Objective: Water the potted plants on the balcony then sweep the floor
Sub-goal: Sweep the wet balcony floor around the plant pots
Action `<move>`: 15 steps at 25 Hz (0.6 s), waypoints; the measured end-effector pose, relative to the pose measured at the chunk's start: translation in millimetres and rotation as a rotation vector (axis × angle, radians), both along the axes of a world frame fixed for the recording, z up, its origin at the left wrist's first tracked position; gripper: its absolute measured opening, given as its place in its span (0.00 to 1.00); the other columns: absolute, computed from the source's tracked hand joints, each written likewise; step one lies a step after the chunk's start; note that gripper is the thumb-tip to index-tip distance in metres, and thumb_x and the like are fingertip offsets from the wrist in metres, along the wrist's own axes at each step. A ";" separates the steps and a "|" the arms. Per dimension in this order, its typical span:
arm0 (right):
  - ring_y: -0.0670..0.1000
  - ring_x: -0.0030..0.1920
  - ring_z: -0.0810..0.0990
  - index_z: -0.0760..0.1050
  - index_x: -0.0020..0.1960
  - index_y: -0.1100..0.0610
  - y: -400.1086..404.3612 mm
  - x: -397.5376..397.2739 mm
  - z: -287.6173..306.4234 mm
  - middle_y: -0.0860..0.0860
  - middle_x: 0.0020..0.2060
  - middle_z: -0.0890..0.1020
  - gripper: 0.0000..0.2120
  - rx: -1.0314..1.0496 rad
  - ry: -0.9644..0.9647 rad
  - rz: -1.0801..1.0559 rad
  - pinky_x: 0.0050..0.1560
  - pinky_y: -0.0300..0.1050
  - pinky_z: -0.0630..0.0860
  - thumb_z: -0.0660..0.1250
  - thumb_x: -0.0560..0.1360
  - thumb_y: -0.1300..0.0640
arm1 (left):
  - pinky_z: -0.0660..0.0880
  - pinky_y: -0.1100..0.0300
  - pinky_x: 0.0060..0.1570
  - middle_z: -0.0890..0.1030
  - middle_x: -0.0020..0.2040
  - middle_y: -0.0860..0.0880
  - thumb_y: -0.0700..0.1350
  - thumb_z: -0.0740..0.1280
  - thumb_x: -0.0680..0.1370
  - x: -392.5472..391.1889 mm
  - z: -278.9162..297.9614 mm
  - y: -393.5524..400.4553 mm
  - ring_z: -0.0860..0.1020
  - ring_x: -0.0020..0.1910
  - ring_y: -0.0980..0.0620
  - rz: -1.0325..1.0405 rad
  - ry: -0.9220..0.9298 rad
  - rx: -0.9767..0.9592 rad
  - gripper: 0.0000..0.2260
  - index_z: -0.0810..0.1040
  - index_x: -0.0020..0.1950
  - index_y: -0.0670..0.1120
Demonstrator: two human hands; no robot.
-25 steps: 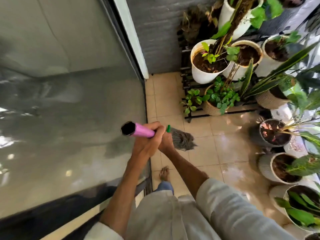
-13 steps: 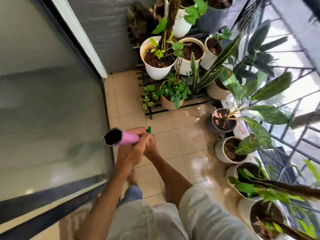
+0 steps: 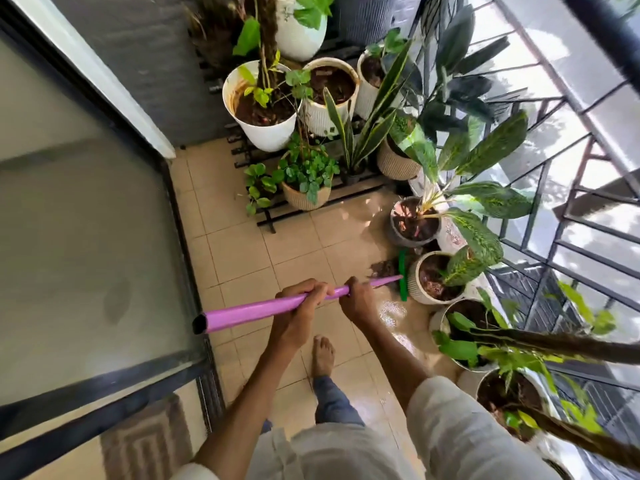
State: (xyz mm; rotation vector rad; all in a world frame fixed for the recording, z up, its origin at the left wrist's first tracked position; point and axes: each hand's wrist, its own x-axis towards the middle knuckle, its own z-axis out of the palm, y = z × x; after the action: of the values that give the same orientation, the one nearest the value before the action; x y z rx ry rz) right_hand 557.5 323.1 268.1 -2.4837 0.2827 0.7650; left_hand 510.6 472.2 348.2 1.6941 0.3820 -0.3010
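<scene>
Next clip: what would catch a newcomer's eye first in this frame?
The pink broom handle crossing the centre, gripped by the left hand and right hand. Its green head meets the wet tiles beside a ribbed pot at right. Behind, leafy potted plants crowd a black rack by the railing.

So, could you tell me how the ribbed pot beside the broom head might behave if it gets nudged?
The ribbed pot holds soil, so it probably resists light nudges. The floor beside it looks wet, so it might slide rather than tip.
</scene>
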 end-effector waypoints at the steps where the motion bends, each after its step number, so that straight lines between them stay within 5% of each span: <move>1: 0.64 0.58 0.81 0.77 0.62 0.72 4.4 -2.1 -1.2 0.68 0.57 0.82 0.12 0.018 -0.012 -0.005 0.56 0.54 0.71 0.61 0.83 0.66 | 0.74 0.63 0.47 0.85 0.40 0.52 0.53 0.65 0.78 -1.9 2.4 1.5 0.82 0.45 0.52 0.030 0.017 0.014 0.14 0.86 0.44 0.46; 6: 0.64 0.54 0.82 0.79 0.59 0.71 73.0 -20.1 4.5 0.67 0.52 0.84 0.11 0.147 -0.042 0.072 0.53 0.50 0.75 0.62 0.83 0.65 | 0.78 0.59 0.51 0.85 0.39 0.47 0.48 0.65 0.77 -12.0 40.5 46.5 0.83 0.45 0.49 0.202 -0.003 0.089 0.14 0.81 0.32 0.53; 13: 0.63 0.59 0.84 0.78 0.55 0.59 247.3 -97.3 35.4 0.64 0.56 0.86 0.05 0.370 0.046 0.242 0.61 0.54 0.80 0.65 0.84 0.60 | 0.75 0.66 0.38 0.84 0.38 0.43 0.47 0.68 0.80 -95.5 87.2 156.9 0.81 0.40 0.52 0.338 -0.003 0.375 0.12 0.83 0.42 0.41; 15: 0.65 0.58 0.84 0.81 0.56 0.64 298.6 -130.3 45.0 0.66 0.55 0.85 0.07 0.496 0.078 0.162 0.62 0.61 0.80 0.66 0.83 0.61 | 0.78 0.61 0.40 0.83 0.37 0.41 0.44 0.69 0.80 -124.0 99.6 194.9 0.83 0.39 0.48 0.425 -0.028 0.430 0.11 0.83 0.41 0.40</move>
State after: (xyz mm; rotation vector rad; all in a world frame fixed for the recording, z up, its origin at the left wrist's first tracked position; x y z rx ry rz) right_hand 427.2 621.8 313.1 -2.0252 -0.0782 0.8771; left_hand 386.6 667.1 447.7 1.9744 0.8148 0.1296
